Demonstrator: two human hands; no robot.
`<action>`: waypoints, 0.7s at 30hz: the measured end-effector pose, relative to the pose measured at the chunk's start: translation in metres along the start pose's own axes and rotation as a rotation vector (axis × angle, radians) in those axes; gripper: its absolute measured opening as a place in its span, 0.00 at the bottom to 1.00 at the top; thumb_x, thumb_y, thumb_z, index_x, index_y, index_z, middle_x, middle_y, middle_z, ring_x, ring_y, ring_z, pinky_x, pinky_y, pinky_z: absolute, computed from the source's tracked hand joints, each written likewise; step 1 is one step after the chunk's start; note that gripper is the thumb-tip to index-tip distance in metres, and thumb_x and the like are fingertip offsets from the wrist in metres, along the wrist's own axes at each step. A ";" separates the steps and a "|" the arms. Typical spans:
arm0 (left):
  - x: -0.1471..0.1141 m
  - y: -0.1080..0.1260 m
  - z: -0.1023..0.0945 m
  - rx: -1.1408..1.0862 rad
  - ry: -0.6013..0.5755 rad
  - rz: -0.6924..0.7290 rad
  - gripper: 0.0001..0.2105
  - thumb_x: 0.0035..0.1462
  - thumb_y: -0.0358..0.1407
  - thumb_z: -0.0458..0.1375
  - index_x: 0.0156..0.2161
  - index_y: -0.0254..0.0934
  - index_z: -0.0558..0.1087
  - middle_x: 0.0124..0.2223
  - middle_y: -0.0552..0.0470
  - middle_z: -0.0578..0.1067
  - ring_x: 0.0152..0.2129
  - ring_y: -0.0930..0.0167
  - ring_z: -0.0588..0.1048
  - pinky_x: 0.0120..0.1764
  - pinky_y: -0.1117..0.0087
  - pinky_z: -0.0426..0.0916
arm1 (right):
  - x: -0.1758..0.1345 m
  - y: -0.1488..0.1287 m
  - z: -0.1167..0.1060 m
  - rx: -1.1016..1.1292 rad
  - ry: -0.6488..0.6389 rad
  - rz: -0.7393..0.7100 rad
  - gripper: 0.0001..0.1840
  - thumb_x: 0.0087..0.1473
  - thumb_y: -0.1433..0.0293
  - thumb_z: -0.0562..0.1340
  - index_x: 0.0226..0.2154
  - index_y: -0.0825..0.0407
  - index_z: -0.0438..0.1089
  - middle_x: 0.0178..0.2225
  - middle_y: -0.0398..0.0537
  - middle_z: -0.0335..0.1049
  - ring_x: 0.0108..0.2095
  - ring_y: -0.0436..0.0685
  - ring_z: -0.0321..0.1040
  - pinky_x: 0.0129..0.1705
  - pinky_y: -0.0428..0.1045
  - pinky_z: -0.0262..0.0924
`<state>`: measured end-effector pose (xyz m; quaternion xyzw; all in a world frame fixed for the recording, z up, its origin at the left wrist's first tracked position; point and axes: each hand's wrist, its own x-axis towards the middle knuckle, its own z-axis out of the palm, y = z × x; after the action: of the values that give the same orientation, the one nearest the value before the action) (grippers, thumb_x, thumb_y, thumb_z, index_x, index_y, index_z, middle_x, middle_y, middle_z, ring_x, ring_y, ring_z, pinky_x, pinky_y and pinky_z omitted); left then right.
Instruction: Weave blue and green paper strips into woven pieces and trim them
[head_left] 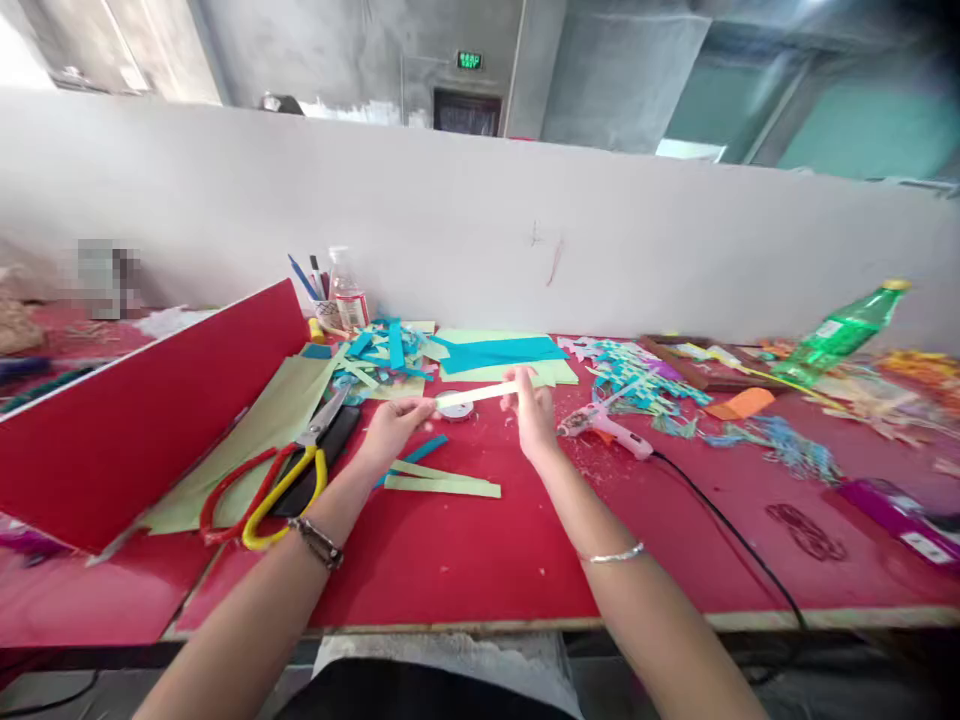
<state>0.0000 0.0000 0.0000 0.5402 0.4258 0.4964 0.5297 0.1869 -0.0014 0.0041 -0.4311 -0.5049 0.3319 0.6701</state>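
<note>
A pale yellow-green paper strip (480,395) is stretched between my two hands above the red table. My left hand (397,425) pinches its left end. The other end is pinched in my right hand (531,410). Below the strip lie loose green paper strips (450,487) and a blue strip (426,450). Partly hidden behind the held strip is a small round white object (455,410). Left of my left hand rest scissors (300,450) with one red and one yellow handle. A pink glue gun (609,428) lies to the right of my right hand.
A red board (165,400) stands at the left. Cut blue and green paper (382,350) and flat sheets (510,352) lie at the back. Fringed strips (637,370) and a tilted green bottle (844,335) are on the right. The glue gun's cord (727,510) crosses the table edge.
</note>
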 end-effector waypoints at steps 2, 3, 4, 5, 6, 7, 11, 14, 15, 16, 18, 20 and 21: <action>0.000 0.000 0.000 0.009 0.009 0.004 0.13 0.38 0.43 0.61 0.25 0.33 0.73 0.22 0.56 0.72 0.16 0.81 0.63 0.20 0.79 0.56 | -0.001 -0.002 0.004 -0.037 -0.106 -0.013 0.17 0.50 0.54 0.52 0.27 0.51 0.63 0.14 0.37 0.54 0.17 0.47 0.53 0.21 0.44 0.47; 0.000 0.000 0.000 0.016 0.008 0.004 0.13 0.38 0.43 0.61 0.25 0.33 0.73 0.22 0.56 0.72 0.16 0.80 0.63 0.20 0.79 0.56 | -0.003 -0.003 0.006 -0.055 -0.158 -0.017 0.17 0.49 0.54 0.53 0.27 0.51 0.63 0.14 0.37 0.55 0.17 0.47 0.53 0.21 0.44 0.48; -0.001 0.001 0.000 0.024 0.004 0.001 0.13 0.38 0.43 0.61 0.25 0.32 0.73 0.21 0.56 0.72 0.16 0.80 0.63 0.19 0.79 0.56 | -0.004 -0.003 0.008 -0.072 -0.209 -0.020 0.17 0.49 0.55 0.54 0.26 0.51 0.63 0.15 0.37 0.55 0.18 0.47 0.54 0.21 0.44 0.48; -0.002 0.002 0.001 0.036 -0.003 -0.004 0.13 0.39 0.43 0.61 0.25 0.32 0.73 0.20 0.56 0.71 0.15 0.80 0.63 0.19 0.79 0.55 | -0.006 -0.002 0.010 -0.096 -0.265 -0.025 0.16 0.48 0.55 0.55 0.26 0.51 0.63 0.16 0.38 0.56 0.18 0.47 0.54 0.21 0.44 0.48; -0.003 0.003 0.001 0.049 -0.015 -0.012 0.13 0.40 0.43 0.60 0.25 0.32 0.73 0.19 0.56 0.70 0.15 0.80 0.63 0.18 0.79 0.55 | -0.009 -0.002 0.013 -0.113 -0.318 -0.026 0.15 0.48 0.56 0.56 0.25 0.51 0.63 0.17 0.38 0.56 0.19 0.47 0.55 0.21 0.44 0.48; -0.004 0.004 0.002 0.059 -0.030 -0.019 0.13 0.41 0.43 0.60 0.25 0.32 0.73 0.18 0.56 0.70 0.14 0.80 0.63 0.18 0.79 0.54 | -0.012 -0.001 0.015 -0.123 -0.364 -0.022 0.14 0.47 0.57 0.56 0.25 0.51 0.63 0.17 0.38 0.57 0.19 0.47 0.54 0.21 0.44 0.48; -0.007 0.009 0.004 0.064 -0.054 -0.029 0.10 0.42 0.40 0.59 0.25 0.32 0.73 0.17 0.57 0.69 0.15 0.79 0.64 0.18 0.79 0.55 | -0.018 0.003 0.020 -0.156 -0.426 0.009 0.16 0.48 0.57 0.55 0.22 0.52 0.63 0.18 0.39 0.58 0.18 0.46 0.53 0.20 0.44 0.47; -0.007 0.011 0.003 0.073 -0.033 -0.044 0.10 0.44 0.40 0.59 0.25 0.32 0.73 0.16 0.58 0.68 0.13 0.80 0.62 0.17 0.79 0.53 | -0.016 0.004 0.018 -0.183 -0.353 0.011 0.19 0.49 0.56 0.54 0.18 0.53 0.63 0.17 0.40 0.59 0.18 0.47 0.54 0.21 0.44 0.48; -0.007 0.010 0.003 0.076 -0.033 -0.048 0.10 0.44 0.40 0.59 0.25 0.32 0.72 0.16 0.58 0.68 0.12 0.81 0.61 0.16 0.79 0.52 | -0.015 0.003 0.017 -0.186 -0.328 0.010 0.20 0.49 0.56 0.54 0.18 0.53 0.63 0.17 0.41 0.59 0.18 0.47 0.54 0.21 0.44 0.48; -0.007 0.009 0.003 0.076 -0.035 -0.049 0.10 0.44 0.40 0.59 0.25 0.32 0.73 0.16 0.58 0.68 0.12 0.81 0.61 0.16 0.79 0.52 | -0.014 0.003 0.016 -0.186 -0.306 0.009 0.20 0.49 0.55 0.54 0.17 0.53 0.63 0.16 0.41 0.59 0.18 0.47 0.54 0.21 0.44 0.48; -0.005 0.007 0.002 0.064 -0.044 -0.044 0.10 0.43 0.40 0.59 0.25 0.32 0.73 0.16 0.57 0.69 0.13 0.81 0.62 0.17 0.79 0.54 | -0.012 0.001 0.014 -0.180 -0.270 0.005 0.22 0.49 0.54 0.53 0.17 0.53 0.63 0.17 0.41 0.59 0.18 0.47 0.54 0.21 0.44 0.48; -0.003 0.004 0.001 0.029 -0.040 -0.020 0.10 0.42 0.39 0.61 0.25 0.32 0.73 0.19 0.56 0.71 0.14 0.80 0.64 0.19 0.79 0.57 | -0.011 0.000 0.013 -0.166 -0.225 0.000 0.22 0.50 0.53 0.52 0.18 0.53 0.63 0.17 0.41 0.59 0.18 0.47 0.54 0.21 0.44 0.48; -0.002 0.002 0.000 0.005 -0.036 -0.006 0.10 0.41 0.39 0.61 0.24 0.32 0.73 0.21 0.55 0.72 0.15 0.80 0.65 0.20 0.79 0.58 | -0.010 -0.001 0.012 -0.160 -0.190 -0.005 0.22 0.50 0.53 0.52 0.19 0.53 0.63 0.17 0.41 0.59 0.17 0.47 0.54 0.21 0.44 0.48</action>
<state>-0.0006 -0.0022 0.0020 0.5492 0.4191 0.4838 0.5373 0.1723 -0.0080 0.0023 -0.4486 -0.5921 0.3284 0.5834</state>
